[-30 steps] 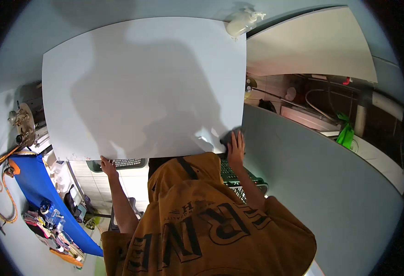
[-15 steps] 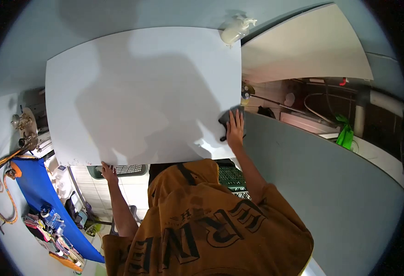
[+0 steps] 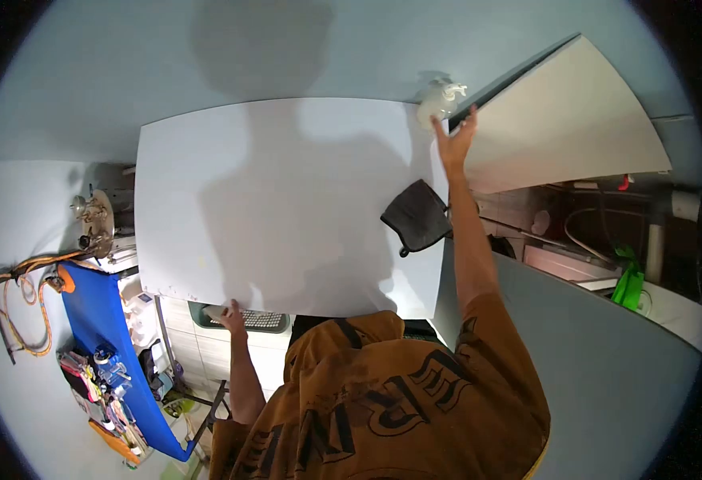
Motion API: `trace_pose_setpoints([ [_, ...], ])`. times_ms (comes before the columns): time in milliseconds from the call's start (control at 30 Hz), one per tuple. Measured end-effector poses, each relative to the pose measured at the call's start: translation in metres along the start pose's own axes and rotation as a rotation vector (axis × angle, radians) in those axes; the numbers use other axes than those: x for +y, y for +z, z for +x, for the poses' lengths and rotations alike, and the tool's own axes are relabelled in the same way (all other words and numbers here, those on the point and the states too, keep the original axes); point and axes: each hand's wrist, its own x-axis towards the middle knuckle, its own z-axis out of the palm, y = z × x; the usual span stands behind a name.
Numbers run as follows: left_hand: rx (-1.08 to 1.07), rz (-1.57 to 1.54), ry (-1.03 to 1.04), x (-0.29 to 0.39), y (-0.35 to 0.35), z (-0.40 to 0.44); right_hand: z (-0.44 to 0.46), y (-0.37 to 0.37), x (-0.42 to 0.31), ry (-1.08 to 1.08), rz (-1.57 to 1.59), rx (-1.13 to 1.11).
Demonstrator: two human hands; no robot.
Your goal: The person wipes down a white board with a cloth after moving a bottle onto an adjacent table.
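My right hand [image 3: 456, 144] is raised at the far right corner of the white tabletop [image 3: 327, 216]. Its thumb and fingers are spread around the near side of a pump bottle [image 3: 433, 106] with pale liquid, and I cannot tell whether they touch it. A dark grey cloth [image 3: 417, 216] with a small loop lies unheld near the right edge. At the front edge, left of my body, my left hand [image 3: 231, 318] has one fingertip against the board's rim and the other fingers stretched aside. A pale shape beside those fingers is too small to make out.
A beige panel [image 3: 575, 120] leans at the right, above pipes and a green bag [image 3: 628, 284]. A grey partition [image 3: 559, 360] borders my right side. To the left are a blue board [image 3: 147, 364], cables [image 3: 23, 284] and wall-mounted metal fittings [image 3: 93, 220]. Below the table sits a green tray [image 3: 199, 317].
My right hand has let go of the cloth and moved away from me to the pump bottle. My left hand stays at the front edge. The whole view has shifted with my head.
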Motion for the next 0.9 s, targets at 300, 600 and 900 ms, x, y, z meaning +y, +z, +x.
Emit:
trace_pose_setpoints([
  [300,-0.015,0.050,0.090,-0.002,0.010,-0.023,0.027,0.051,0.039,-0.009,0.028,0.127],
  [600,-0.053,-0.154,-0.064,0.002,0.019,-0.047,-0.137,0.091,-0.085,0.708,1.007,-0.322],
  [900,-0.097,-0.241,-0.026,-0.014,0.015,-0.037,-0.323,0.164,-0.335,0.282,0.732,-1.430],
])
